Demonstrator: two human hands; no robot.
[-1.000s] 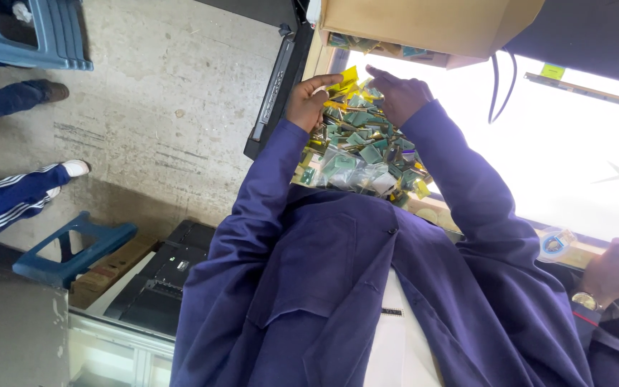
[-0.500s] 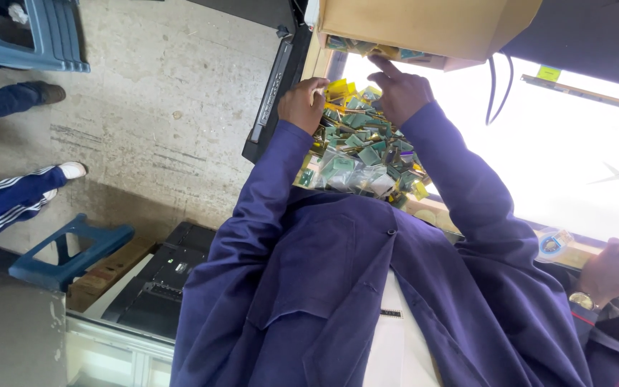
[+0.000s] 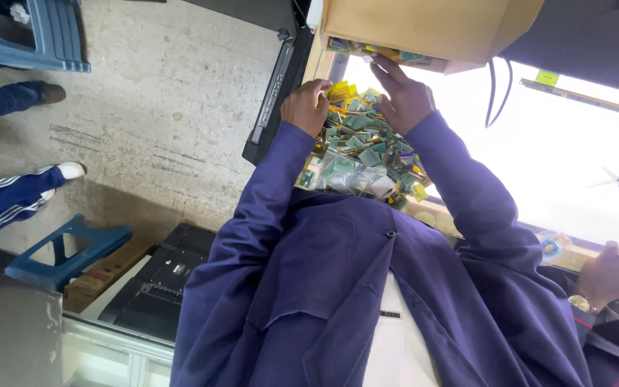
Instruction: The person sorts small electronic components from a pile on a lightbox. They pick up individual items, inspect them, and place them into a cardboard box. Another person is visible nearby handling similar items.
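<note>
Over heap of small green chips: my left hand curled, right hand spread, grip unclear. Chips light, stiff, slippery; pinch edges.

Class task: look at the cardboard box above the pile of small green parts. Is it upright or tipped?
Tipped. The cardboard box leans its open side toward the pile, small parts showing at its mouth.
</note>
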